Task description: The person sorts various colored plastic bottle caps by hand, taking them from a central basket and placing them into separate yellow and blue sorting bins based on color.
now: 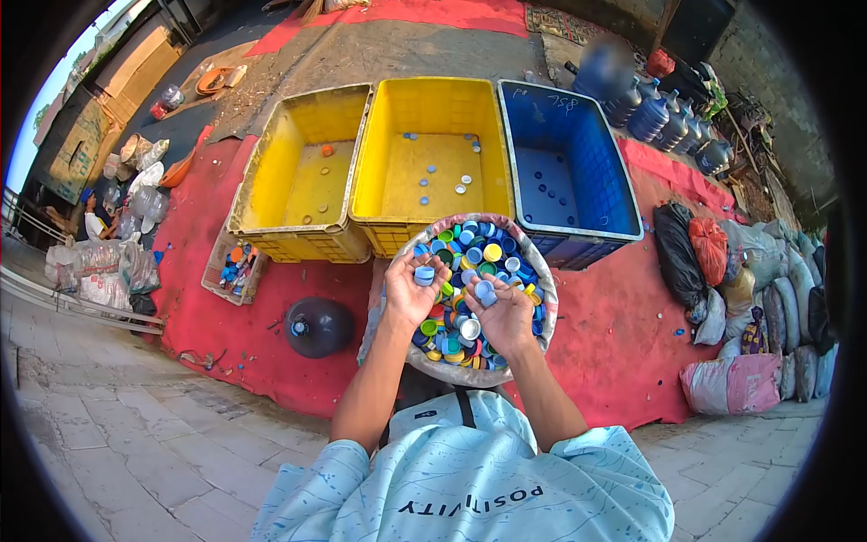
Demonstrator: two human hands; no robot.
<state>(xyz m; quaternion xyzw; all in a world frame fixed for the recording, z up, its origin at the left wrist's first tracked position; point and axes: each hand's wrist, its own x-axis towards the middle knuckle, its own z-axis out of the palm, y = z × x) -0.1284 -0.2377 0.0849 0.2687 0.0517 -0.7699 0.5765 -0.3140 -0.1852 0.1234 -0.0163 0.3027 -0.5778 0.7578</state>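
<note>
A sack [545, 271] full of mixed plastic bottle caps [470, 262] stands right in front of me, its rim rolled back. My left hand [408, 294] is over the left side of the sack, palm up, its fingers curled around light blue bottle caps [424, 275]. Over the right side, my right hand [506, 318] cups several pale blue bottle caps [485, 292]. Beyond the sack are two yellow crates [366, 194] and a blue crate [578, 230]. Orange caps [326, 150] lie in the left one, blue and white caps [461, 185] in the middle one, and dark blue caps [546, 190] in the right one.
A small crate of caps [217, 271] and a dark round jug [320, 326] sit on the red sheet [280, 379] to the left. Stuffed bags [759, 298] line the right side. Large water jugs [650, 117] stand behind. Another person [93, 221] sits far left.
</note>
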